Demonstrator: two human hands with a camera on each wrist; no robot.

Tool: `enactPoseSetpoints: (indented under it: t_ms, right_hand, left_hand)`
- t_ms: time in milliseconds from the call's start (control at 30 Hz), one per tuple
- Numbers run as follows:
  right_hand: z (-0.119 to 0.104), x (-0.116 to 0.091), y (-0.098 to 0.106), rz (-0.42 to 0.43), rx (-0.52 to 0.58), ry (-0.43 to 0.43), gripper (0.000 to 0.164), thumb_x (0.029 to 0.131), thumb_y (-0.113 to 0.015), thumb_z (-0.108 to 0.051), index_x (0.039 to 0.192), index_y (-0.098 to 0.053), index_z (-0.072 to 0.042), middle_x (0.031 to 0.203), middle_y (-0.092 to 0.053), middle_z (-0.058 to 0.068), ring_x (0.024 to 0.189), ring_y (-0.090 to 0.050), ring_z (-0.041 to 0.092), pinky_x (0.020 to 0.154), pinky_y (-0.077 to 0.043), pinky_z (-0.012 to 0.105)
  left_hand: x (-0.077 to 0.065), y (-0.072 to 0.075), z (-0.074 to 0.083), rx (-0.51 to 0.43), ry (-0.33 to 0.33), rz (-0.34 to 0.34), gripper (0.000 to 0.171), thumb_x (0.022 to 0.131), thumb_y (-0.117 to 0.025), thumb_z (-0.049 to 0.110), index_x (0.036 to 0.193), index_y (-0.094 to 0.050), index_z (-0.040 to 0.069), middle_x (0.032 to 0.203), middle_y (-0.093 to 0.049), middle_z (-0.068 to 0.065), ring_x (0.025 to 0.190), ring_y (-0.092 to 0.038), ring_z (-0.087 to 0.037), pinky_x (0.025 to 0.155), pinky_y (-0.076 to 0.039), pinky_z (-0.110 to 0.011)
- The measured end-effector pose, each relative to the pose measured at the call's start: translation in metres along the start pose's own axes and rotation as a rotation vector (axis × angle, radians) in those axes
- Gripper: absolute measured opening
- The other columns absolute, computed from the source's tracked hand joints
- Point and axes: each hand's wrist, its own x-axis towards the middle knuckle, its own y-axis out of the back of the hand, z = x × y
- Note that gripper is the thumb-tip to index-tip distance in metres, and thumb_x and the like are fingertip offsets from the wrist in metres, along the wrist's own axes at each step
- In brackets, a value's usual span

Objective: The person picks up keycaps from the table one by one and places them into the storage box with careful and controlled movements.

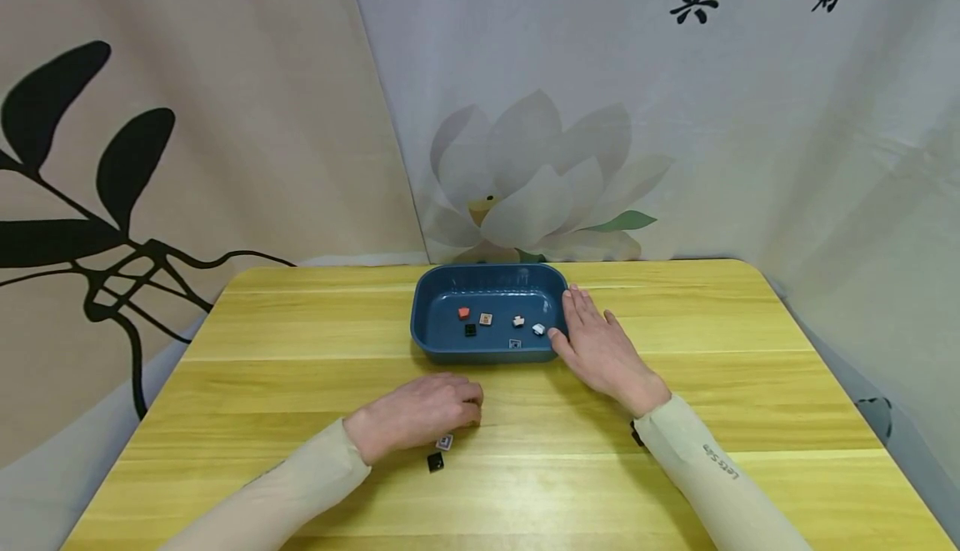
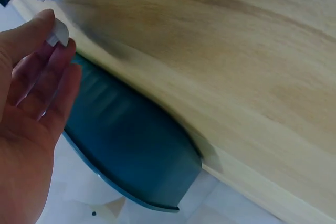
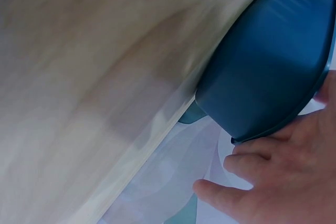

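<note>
My left hand [image 1: 431, 408] is low over the table in front of a blue tray [image 1: 480, 358]. In the left wrist view, thumb and fingertips pinch a small white keycap-like piece [image 2: 60, 33]. Close by on the wood are another whitish piece [image 1: 445, 443] and a black piece [image 1: 436, 462]. My right hand [image 1: 603, 353] rests at the tray's right end, its fingers fairly straight along the rim and its thumb at the front corner. Inside the tray lie several small pieces, among them a red one [image 1: 463, 313], a black one [image 1: 470, 330] and a white one [image 1: 538, 329].
The tray stands near the back edge of the wooden table [image 1: 300, 326]. Behind the table hangs a printed curtain [image 1: 300, 117] with a flower and dark leaves. A small dark object [image 1: 637, 433] shows at the right cuff.
</note>
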Motion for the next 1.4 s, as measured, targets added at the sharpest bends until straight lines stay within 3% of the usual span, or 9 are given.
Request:
enactPoseSetpoints:
  t_ms: [233, 467, 733, 1100, 1400]
  right_hand:
    - [0.001, 0.000, -0.001, 0.012, -0.008, 0.008, 0.074, 0.111, -0.035, -0.046, 0.161, -0.020, 0.006, 0.170, -0.012, 0.020, 0.158, -0.011, 0.036, 0.121, -0.020, 0.065]
    - [0.002, 0.000, -0.001, 0.018, -0.009, 0.011, 0.074, 0.111, -0.035, -0.046, 0.162, -0.019, 0.005, 0.171, -0.012, 0.020, 0.158, -0.012, 0.036, 0.121, -0.020, 0.065]
    - [0.001, 0.000, 0.000, 0.006, -0.002, 0.005, 0.075, 0.111, -0.033, -0.049, 0.162, -0.019, 0.005, 0.171, -0.011, 0.019, 0.158, -0.011, 0.035, 0.122, -0.020, 0.064]
    - [0.002, 0.000, -0.001, 0.026, 0.002, 0.014, 0.074, 0.111, -0.036, -0.045, 0.161, -0.020, 0.006, 0.171, -0.012, 0.020, 0.158, -0.012, 0.036, 0.121, -0.020, 0.065]
    - [0.001, 0.000, -0.001, 0.013, 0.012, 0.007, 0.074, 0.111, -0.036, -0.046, 0.162, -0.019, 0.005, 0.171, -0.011, 0.019, 0.158, -0.010, 0.035, 0.122, -0.018, 0.065]
  left_hand:
    - [0.001, 0.007, 0.000, 0.005, -0.002, 0.087, 0.013, 0.090, -0.079, 0.006, 0.096, -0.080, 0.017, 0.103, -0.068, 0.005, 0.090, -0.060, -0.007, 0.089, -0.053, -0.020]
    - [-0.001, 0.016, -0.003, -0.008, 0.016, 0.155, 0.016, 0.091, -0.080, 0.007, 0.104, -0.079, 0.017, 0.110, -0.070, 0.003, 0.095, -0.062, -0.010, 0.090, -0.054, -0.020]
    - [0.000, 0.025, -0.008, -0.006, 0.043, 0.295, 0.024, 0.087, -0.082, 0.004, 0.109, -0.078, 0.013, 0.114, -0.070, 0.001, 0.102, -0.065, -0.011, 0.093, -0.054, -0.022]
    - [0.006, 0.032, -0.018, -0.050, 0.126, 0.439, 0.022, 0.088, -0.082, 0.004, 0.109, -0.078, 0.008, 0.116, -0.068, -0.002, 0.103, -0.065, -0.014, 0.095, -0.054, -0.023]
    - [0.018, 0.031, -0.028, -0.100, 0.215, 0.487, 0.022, 0.085, -0.086, 0.007, 0.106, -0.080, 0.008, 0.112, -0.070, -0.003, 0.106, -0.067, -0.015, 0.098, -0.055, -0.026]
